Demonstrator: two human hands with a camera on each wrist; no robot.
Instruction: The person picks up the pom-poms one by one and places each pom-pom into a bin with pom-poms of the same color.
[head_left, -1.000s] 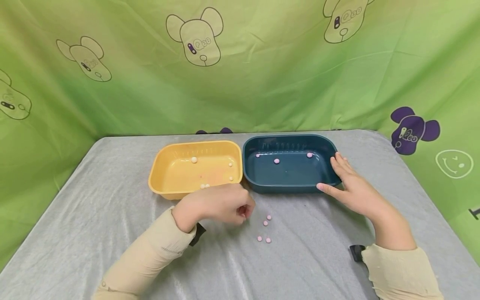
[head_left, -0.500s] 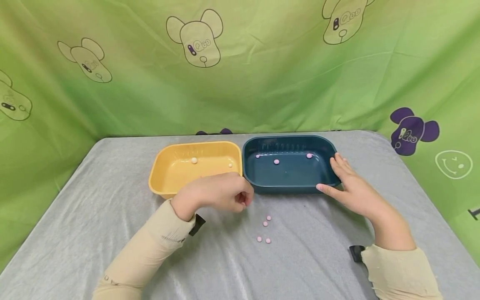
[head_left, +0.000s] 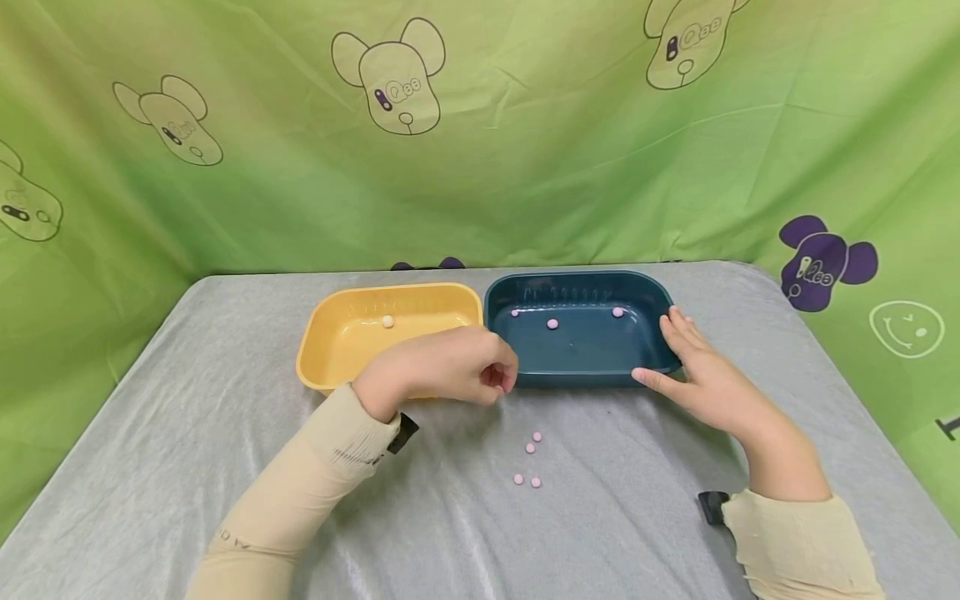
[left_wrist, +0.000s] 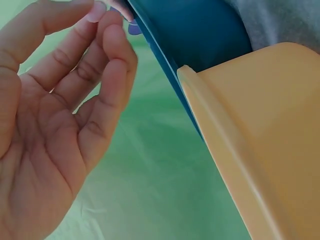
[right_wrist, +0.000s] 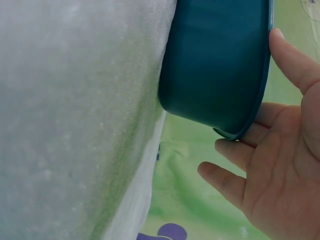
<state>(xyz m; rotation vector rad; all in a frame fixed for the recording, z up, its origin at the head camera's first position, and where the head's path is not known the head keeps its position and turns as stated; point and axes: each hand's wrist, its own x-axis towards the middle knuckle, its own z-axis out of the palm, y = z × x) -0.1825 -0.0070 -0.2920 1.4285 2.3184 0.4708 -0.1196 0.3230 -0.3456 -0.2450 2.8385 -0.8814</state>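
My left hand [head_left: 459, 367] hovers over the front right corner of the yellow tray [head_left: 330, 292], by where it meets the dark blue tray [head_left: 581, 379]. In the left wrist view its thumb and fingertips pinch a small pale pink pill [left_wrist: 96, 11]. At the blue tray's right end my right hand [head_left: 705, 375] rests on the rim, fingers extended and thumb at the front edge. Several pink pills lie on the table in front, such as one pill [head_left: 536, 482] nearest me. Three pink pills, including one pill [head_left: 552, 324] near the middle, sit inside the blue tray.
One white ball [head_left: 387, 322] shows in the yellow tray; my left hand hides its front right part. Both trays stand side by side on a grey cloth-covered table [head_left: 615, 517]. A green printed curtain [head_left: 525, 167] hangs behind and around it.
My left hand has risen away from the table toward the trays, ending slightly right and over the blue tray's corner. My right hand and the loose pills stay put.
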